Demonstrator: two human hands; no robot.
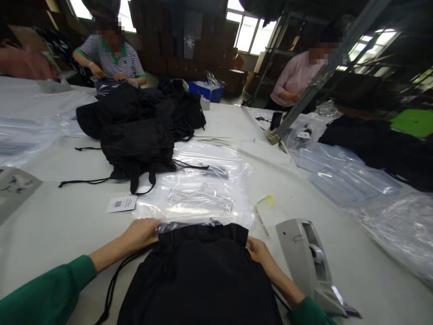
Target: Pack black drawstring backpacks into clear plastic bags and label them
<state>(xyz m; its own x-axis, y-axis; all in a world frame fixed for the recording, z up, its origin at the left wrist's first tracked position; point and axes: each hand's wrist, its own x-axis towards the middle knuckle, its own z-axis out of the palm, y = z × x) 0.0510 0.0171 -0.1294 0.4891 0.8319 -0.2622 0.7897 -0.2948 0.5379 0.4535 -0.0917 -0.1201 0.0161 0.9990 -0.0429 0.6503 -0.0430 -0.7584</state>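
Observation:
A black drawstring bag [203, 275] lies flat in front of me with its gathered top edge facing away. My left hand [144, 232] is closed at the bag's top left corner, its fingertips partly hidden by the cloth. At the opposite top corner my right hand [259, 250] grips the edge, with most of its fingers behind the fabric. A black cord hangs down the bag's left side. Just beyond the bag's top edge is a stack of clear plastic bags [199, 198]. A white hang tag [122, 204] with a printed code lies near my left hand.
Black drawstring bags [138, 144] are heaped across the table. A grey tape dispenser [304, 257] stands right of my right hand. Clear plastic sleeves [352, 176] cover the right side, by a slanting metal post [324, 67]. Two people work behind the table, near a blue box [211, 92].

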